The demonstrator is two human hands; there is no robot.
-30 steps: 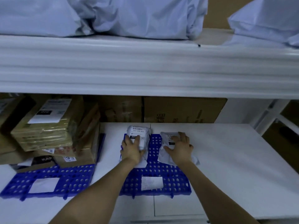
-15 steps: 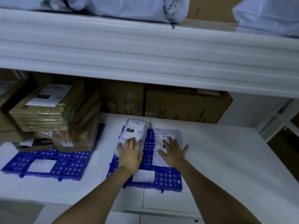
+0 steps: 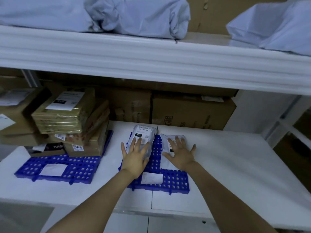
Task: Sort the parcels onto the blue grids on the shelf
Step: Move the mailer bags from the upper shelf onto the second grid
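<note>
Two small white bag parcels lie side by side at the back of the middle blue grid (image 3: pixel 175 181) on the lower shelf. The left parcel (image 3: pixel 143 133) bears a label marked 231, and my left hand (image 3: pixel 135 157) lies flat on its near half with fingers spread. Over the right parcel (image 3: pixel 170 140) my right hand (image 3: pixel 180 153) is spread flat, fingers straight. A white paper label (image 3: pixel 151 178) sits on the grid's near edge.
A second blue grid (image 3: pixel 75 167) at the left carries stacked cardboard boxes (image 3: pixel 67 115). Larger brown cartons (image 3: pixel 190 111) line the shelf's back. The upper shelf edge (image 3: pixel 151 64) overhangs, with big pale bags (image 3: pixel 139 15) on it. White shelf surface (image 3: pixel 244 162) spreads right.
Both hands have slid back toward me along the parcels and their fingers have spread flat. The parcels stay on the grid. The view has tilted up and down.
</note>
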